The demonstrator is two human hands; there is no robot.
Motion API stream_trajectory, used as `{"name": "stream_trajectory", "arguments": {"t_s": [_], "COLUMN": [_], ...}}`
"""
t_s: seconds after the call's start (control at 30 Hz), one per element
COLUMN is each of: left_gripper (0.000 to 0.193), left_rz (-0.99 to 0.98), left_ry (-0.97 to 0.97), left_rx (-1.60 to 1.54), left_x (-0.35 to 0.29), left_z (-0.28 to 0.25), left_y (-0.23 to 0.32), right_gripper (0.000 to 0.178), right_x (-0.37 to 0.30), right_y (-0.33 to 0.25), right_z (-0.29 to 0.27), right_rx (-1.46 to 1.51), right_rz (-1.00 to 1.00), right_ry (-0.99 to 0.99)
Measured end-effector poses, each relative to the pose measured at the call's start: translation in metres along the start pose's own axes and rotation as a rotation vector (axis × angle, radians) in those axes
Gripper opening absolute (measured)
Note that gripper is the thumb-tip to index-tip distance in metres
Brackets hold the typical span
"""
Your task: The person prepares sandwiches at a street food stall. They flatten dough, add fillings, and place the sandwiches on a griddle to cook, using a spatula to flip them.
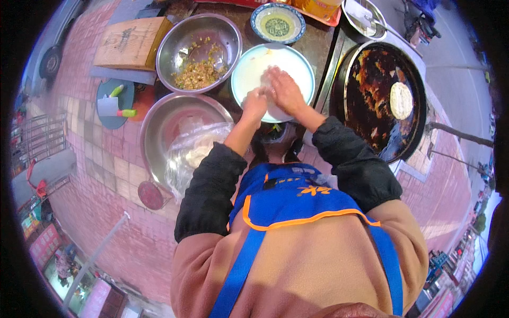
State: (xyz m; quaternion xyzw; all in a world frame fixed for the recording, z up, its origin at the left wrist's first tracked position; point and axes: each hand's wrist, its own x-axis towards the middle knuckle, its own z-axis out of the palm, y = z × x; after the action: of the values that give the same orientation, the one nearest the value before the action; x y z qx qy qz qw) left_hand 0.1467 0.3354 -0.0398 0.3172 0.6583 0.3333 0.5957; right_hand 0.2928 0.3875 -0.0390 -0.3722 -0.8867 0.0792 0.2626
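Over a round pale board with a light blue rim (237,71), my two hands come close together. My left hand (255,105) is closed, its fingertips meeting near the board's middle; whatever they hold is hidden. Beside it, my right hand (286,91) lies over the board with fingers stretched out and slightly blurred. Left of the board stands a steel bowl (165,49) of chopped brownish-green filling (199,73). Nearer me, a wide steel basin (154,130) holds pale dough (199,152) under a clear plastic bag (177,168).
A round black griddle (389,132) at right carries one flat pale cake (401,100). Behind the board are a blue-patterned dish (255,24) of oily liquid and a steel pot (377,33). At left are a wooden box (130,45) and a green-handled cleaver (108,106) on a round board.
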Motion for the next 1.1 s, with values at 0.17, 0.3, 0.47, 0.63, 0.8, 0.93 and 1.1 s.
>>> {"name": "stream_trajectory", "arguments": {"t_s": [0.17, 0.3, 0.47, 0.63, 0.8, 0.93, 1.1], "left_gripper": [0.027, 0.045, 0.067, 0.073, 0.071, 0.072, 0.070], "left_rz": [0.398, 0.555, 0.758, 0.725, 0.348, 0.507, 0.725], "left_ry": [0.269, 0.356, 0.065, 0.047, 0.237, 0.171, 0.182], "left_rx": [0.567, 0.616, 1.134, 1.199, 0.430, 0.470, 0.558], "left_x": [-0.019, -0.023, 0.002, 0.012, 0.015, 0.018, 0.009], "left_z": [0.005, 0.006, 0.021, 0.024, 0.012, 0.005, -0.002], "left_y": [0.006, 0.016, 0.025, 0.031, 0.021, 0.009, 0.013], "right_gripper": [0.064, 0.057, 0.057, 0.055, 0.054, 0.055, 0.054], "right_x": [0.017, 0.019, 0.001, 0.006, 0.024, 0.029, 0.032], "right_y": [-0.008, 0.009, 0.030, 0.038, 0.036, 0.036, 0.025], "right_z": [0.010, -0.005, -0.012, -0.015, -0.014, -0.010, -0.001], "right_rx": [-0.123, 0.333, 0.629, 0.626, 0.086, 0.028, 0.045], "right_rz": [0.041, 0.053, 0.311, 0.451, -0.111, -0.182, -0.201], "right_ry": [-0.341, -0.351, -0.123, -0.124, -0.293, -0.321, -0.291]}}
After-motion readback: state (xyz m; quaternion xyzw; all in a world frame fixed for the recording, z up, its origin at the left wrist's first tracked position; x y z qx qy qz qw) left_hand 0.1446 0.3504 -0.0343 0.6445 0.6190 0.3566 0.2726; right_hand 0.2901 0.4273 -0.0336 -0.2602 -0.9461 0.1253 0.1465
